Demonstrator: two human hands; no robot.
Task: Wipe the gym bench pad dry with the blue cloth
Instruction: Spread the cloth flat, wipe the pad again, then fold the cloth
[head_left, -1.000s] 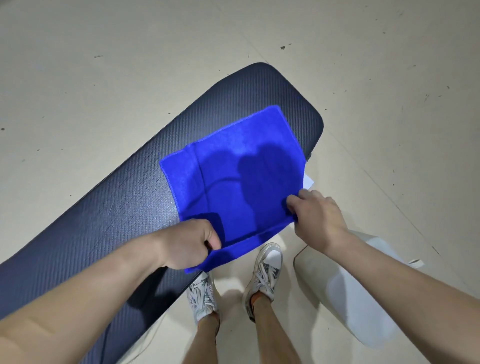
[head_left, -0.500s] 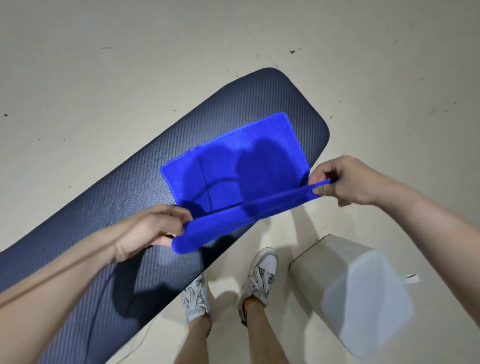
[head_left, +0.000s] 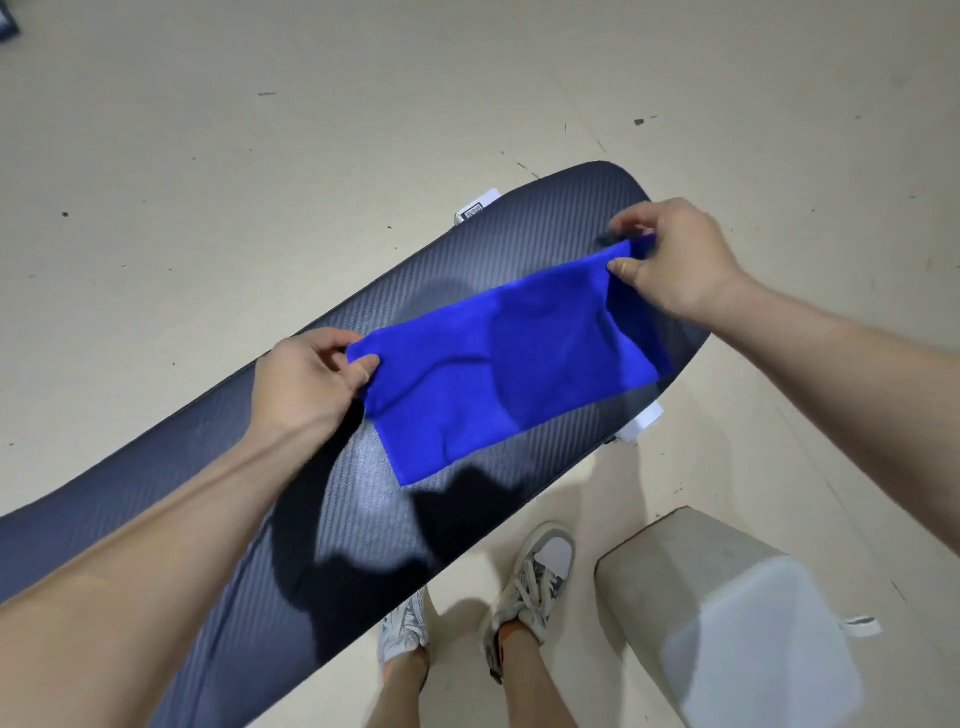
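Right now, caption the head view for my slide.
Both hands, left and right, hold the folded blue cloth over the bench pad.

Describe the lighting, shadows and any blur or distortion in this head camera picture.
Head view: overhead light casts dark shadows of the arms and cloth onto the bench pad, with a pale sheen between them; a shadow patch crosses the blue cloth; wide-angle distortion swells the forearms at the edges; the left hand and right hand look sharp, the white container softer.
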